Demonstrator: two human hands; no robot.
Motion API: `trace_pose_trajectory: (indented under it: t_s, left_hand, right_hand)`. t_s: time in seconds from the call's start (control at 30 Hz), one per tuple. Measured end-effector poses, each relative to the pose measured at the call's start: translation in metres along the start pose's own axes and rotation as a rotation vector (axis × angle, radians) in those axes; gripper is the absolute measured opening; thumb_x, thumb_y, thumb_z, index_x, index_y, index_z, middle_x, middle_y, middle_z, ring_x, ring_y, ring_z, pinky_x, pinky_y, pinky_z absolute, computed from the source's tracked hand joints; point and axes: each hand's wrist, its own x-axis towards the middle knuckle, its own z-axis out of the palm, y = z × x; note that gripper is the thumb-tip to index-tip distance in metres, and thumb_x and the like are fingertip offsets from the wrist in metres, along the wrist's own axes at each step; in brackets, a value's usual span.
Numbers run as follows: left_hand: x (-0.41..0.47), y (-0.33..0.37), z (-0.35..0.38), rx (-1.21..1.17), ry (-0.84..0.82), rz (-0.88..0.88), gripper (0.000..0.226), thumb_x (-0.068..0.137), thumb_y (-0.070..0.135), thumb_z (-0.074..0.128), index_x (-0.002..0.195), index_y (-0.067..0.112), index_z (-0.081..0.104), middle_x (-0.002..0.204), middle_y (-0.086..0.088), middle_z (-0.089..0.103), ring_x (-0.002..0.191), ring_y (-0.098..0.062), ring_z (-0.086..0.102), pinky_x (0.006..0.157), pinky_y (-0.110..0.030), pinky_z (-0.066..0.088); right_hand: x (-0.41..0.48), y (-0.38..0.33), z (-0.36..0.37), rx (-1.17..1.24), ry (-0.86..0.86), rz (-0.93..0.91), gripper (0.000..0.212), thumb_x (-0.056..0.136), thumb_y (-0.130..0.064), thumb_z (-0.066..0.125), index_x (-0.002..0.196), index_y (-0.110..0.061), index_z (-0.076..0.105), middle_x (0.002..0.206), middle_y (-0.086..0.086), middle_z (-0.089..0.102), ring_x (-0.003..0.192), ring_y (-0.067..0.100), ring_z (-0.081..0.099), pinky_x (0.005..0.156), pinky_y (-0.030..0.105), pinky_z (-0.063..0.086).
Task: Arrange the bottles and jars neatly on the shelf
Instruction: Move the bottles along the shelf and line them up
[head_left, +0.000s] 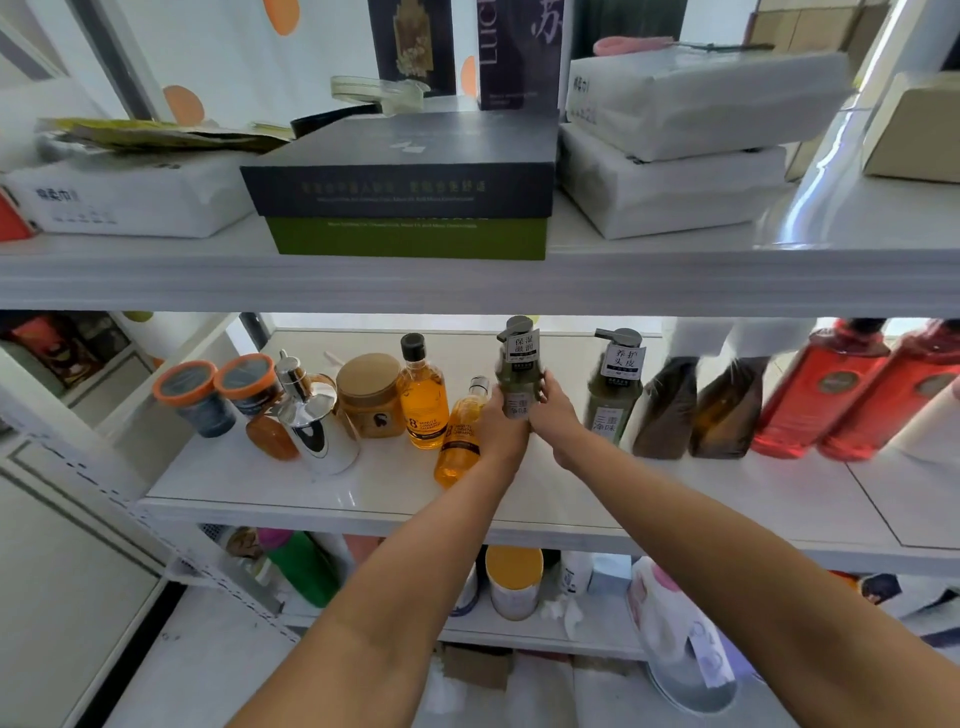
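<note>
Both my hands hold a dark green pump bottle (517, 364) upright on the middle shelf (363, 493). My left hand (501, 428) grips its left side and my right hand (558, 410) grips its right side. A second green pump bottle (615, 387) stands just to the right. Left of my hands an amber bottle (460, 434) leans, and another amber bottle (422, 395) stands upright behind it. Further left are a tan-lidded jar (370, 397), a silver pump bottle (314, 415) and two orange-lidded jars (195, 397).
Two dark brown bottles (696, 410) and two red bottles (852, 389) stand at the right of the same shelf. The shelf above carries a dark box (405, 171) and white packs (675, 145). The shelf below holds assorted containers (511, 582).
</note>
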Motion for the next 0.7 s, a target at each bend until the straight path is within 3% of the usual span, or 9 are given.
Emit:
trace_pose_trajectory:
  t_s: [0.1, 0.23, 0.43, 0.53, 0.63, 0.7]
  left_hand:
    - [-0.005, 0.003, 0.008, -0.007, -0.022, 0.000, 0.033, 0.089, 0.011, 0.058, 0.122, 0.013, 0.055, 0.111, -0.008, 0.067, 0.103, -0.022, 0.061, 0.082, -0.026, 0.048]
    - [-0.016, 0.004, 0.019, -0.044, -0.018, -0.035, 0.035, 0.084, 0.012, 0.061, 0.118, 0.016, 0.058, 0.105, -0.007, 0.069, 0.099, -0.025, 0.063, 0.088, -0.041, 0.054]
    - [-0.035, 0.012, 0.030, -0.075, 0.096, -0.067, 0.031, 0.083, 0.001, 0.056, 0.112, 0.012, 0.061, 0.097, -0.010, 0.070, 0.090, -0.027, 0.064, 0.072, -0.032, 0.049]
    - [-0.039, 0.015, 0.032, -0.073, 0.072, -0.086, 0.036, 0.080, -0.001, 0.052, 0.110, 0.015, 0.063, 0.097, -0.010, 0.071, 0.091, -0.029, 0.064, 0.076, -0.036, 0.052]
    - [-0.040, 0.015, 0.029, -0.080, 0.026, -0.085, 0.041, 0.080, -0.001, 0.052, 0.115, 0.019, 0.063, 0.102, -0.009, 0.071, 0.095, -0.029, 0.065, 0.083, -0.041, 0.055]
    - [-0.040, 0.015, 0.024, -0.085, -0.012, -0.072, 0.043, 0.083, 0.000, 0.052, 0.121, 0.018, 0.060, 0.109, -0.010, 0.069, 0.102, -0.029, 0.063, 0.087, -0.040, 0.054]
  right_hand:
    - [-0.002, 0.000, -0.005, 0.038, 0.052, 0.038, 0.057, 0.094, 0.004, 0.036, 0.144, -0.023, 0.031, 0.125, 0.000, 0.053, 0.112, 0.016, 0.048, 0.091, 0.032, 0.047]
    - [-0.006, 0.003, -0.015, 0.080, 0.074, 0.103, 0.058, 0.093, 0.006, 0.032, 0.144, -0.022, 0.031, 0.132, 0.004, 0.054, 0.119, 0.022, 0.051, 0.088, 0.030, 0.046]
    - [-0.015, 0.013, -0.019, 0.128, 0.087, 0.146, 0.065, 0.091, 0.003, 0.033, 0.146, -0.032, 0.029, 0.132, 0.000, 0.058, 0.116, 0.020, 0.055, 0.094, 0.030, 0.048]
    - [-0.019, 0.014, -0.025, 0.121, 0.098, 0.149, 0.067, 0.090, 0.005, 0.033, 0.146, -0.032, 0.030, 0.132, 0.002, 0.056, 0.116, 0.022, 0.054, 0.093, 0.031, 0.049]
    - [-0.019, 0.016, -0.028, 0.131, 0.081, 0.165, 0.071, 0.088, 0.008, 0.032, 0.147, -0.032, 0.027, 0.133, 0.004, 0.056, 0.114, 0.025, 0.055, 0.079, 0.028, 0.052]
    - [-0.020, 0.015, -0.027, 0.117, 0.102, 0.160, 0.070, 0.088, 0.008, 0.034, 0.147, -0.029, 0.029, 0.131, 0.006, 0.056, 0.111, 0.025, 0.057, 0.080, 0.030, 0.052]
